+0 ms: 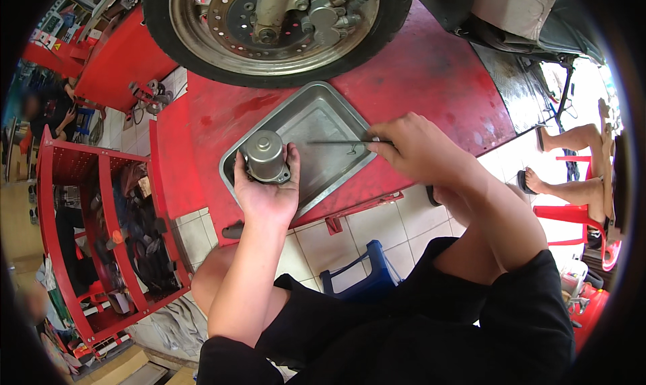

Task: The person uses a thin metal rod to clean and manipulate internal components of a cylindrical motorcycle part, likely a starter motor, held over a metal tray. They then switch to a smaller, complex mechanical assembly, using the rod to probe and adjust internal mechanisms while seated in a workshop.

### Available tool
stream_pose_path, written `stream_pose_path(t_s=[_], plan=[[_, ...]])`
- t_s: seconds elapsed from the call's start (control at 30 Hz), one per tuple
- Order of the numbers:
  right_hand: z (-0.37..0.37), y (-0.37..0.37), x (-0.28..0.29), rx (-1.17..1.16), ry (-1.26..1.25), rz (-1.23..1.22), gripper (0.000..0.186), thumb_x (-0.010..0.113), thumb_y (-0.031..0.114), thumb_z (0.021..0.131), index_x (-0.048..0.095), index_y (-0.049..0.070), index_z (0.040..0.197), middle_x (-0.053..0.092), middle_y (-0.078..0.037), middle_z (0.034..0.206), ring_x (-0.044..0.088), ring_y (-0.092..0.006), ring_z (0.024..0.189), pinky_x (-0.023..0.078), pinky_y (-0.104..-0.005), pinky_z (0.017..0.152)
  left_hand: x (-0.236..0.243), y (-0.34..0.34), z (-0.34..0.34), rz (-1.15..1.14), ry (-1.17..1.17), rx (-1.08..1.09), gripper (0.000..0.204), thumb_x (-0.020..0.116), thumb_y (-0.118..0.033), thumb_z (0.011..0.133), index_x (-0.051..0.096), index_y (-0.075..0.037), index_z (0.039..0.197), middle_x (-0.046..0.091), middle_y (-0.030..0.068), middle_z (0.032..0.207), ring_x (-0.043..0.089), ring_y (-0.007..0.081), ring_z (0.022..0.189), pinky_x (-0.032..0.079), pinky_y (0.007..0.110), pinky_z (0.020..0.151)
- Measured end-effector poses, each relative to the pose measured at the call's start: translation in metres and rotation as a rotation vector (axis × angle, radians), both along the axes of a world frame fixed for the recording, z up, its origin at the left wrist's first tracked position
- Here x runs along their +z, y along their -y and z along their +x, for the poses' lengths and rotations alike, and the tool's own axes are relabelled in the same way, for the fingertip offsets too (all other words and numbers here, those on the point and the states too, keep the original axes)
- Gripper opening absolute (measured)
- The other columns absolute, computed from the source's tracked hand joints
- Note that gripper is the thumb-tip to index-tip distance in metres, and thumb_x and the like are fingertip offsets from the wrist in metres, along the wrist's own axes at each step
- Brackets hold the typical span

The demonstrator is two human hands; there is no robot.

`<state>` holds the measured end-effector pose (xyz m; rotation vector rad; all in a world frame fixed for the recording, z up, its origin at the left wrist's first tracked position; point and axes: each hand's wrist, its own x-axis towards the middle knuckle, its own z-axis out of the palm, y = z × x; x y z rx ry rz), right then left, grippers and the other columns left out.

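Note:
My left hand (268, 195) is wrapped from below around a silver, cylindrical starter motor (264, 151), its round capped end up and a flanged base at the palm. The motor is over the left side of a shallow metal tray (330, 96). In my right hand (412, 143) is a screwdriver (330, 142) with a thin dark shaft pointing left toward the motor, its tip apart from it. My fingers hide most of the handle. A few small metal pieces (351, 149), too small to name, lie in the tray beneath the shaft.
The tray rests on a red lift platform (431, 69), with a motorcycle wheel (282, 75) just beyond it. A red tool cart (101, 237) stands at left, a blue stool (367, 271) below the platform. Another person's legs (572, 143) are at right; someone else (57, 116) is far left.

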<state>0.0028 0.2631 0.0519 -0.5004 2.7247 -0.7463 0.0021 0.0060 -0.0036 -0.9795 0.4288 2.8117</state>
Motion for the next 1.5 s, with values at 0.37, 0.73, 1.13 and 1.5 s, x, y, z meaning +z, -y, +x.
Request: stream_pose_path(t_s=[0.37, 0.73, 1.13, 1.5], plan=[[0.028, 0.021, 0.004, 0.213, -0.425, 0.073, 0.004, 0.064, 0.006, 0.075, 0.065, 0.004, 0.077, 0.064, -0.010, 0.079, 0.066, -0.0271, 0.076, 0.054, -0.0389, 0.060, -0.008, -0.012, 0.013, -0.281, 0.037, -0.166, 0.037, 0.048, -0.044, 0.101, 0.054, -0.015, 0.122, 0.064, 0.0013, 0.120, 0.060, 0.0233, 0.116, 0.052, 0.045, 0.091], [0.029, 0.024, 0.007, 0.221, -0.467, 0.140, 0.004, 0.061, 0.006, 0.073, 0.065, 0.003, 0.075, 0.062, -0.010, 0.077, 0.066, -0.0252, 0.076, 0.054, -0.0378, 0.059, -0.015, -0.014, 0.014, -0.309, 0.031, -0.204, 0.039, 0.051, -0.042, 0.100, 0.047, -0.014, 0.127, 0.063, -0.0004, 0.120, 0.058, 0.0240, 0.117, 0.046, 0.048, 0.100], [0.030, 0.023, 0.004, 0.218, -0.346, 0.149, 0.006, 0.061, 0.006, 0.075, 0.065, 0.002, 0.075, 0.064, -0.013, 0.077, 0.068, -0.0308, 0.072, 0.054, -0.0412, 0.058, -0.011, -0.020, 0.018, -0.458, 0.031, -0.213, 0.033, 0.053, -0.042, 0.100, 0.060, -0.014, 0.115, 0.063, 0.0035, 0.117, 0.060, 0.0224, 0.113, 0.046, 0.045, 0.096], [0.034, 0.029, -0.007, 0.108, -0.156, 0.076, 0.011, 0.065, 0.013, 0.084, 0.068, 0.003, 0.079, 0.068, -0.015, 0.080, 0.068, -0.0345, 0.073, 0.054, -0.0431, 0.061, -0.018, -0.019, 0.022, -0.667, -0.098, -0.234, 0.033, 0.054, -0.042, 0.100, 0.063, -0.014, 0.116, 0.065, 0.0025, 0.110, 0.062, 0.0159, 0.103, 0.046, 0.038, 0.086]])
